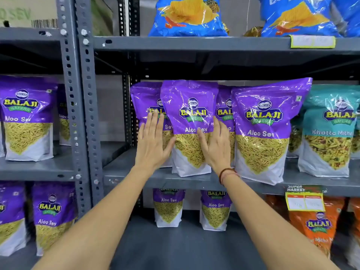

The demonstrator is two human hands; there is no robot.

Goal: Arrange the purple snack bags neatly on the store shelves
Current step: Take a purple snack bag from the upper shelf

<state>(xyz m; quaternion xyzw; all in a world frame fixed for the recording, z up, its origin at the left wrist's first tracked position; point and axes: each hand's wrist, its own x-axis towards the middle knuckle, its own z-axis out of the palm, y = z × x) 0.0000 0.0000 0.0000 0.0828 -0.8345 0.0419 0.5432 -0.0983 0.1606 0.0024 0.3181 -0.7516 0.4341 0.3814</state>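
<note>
Flanking a glossy, crinkled purple bag (190, 125), left hand (153, 142) and right hand (216, 147) seemingly press flat, fingers unclenched.

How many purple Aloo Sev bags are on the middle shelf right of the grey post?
4: one between both hands, one at the right front, and two partly hidden behind, at left and between the front pair. More may be hidden.
</note>
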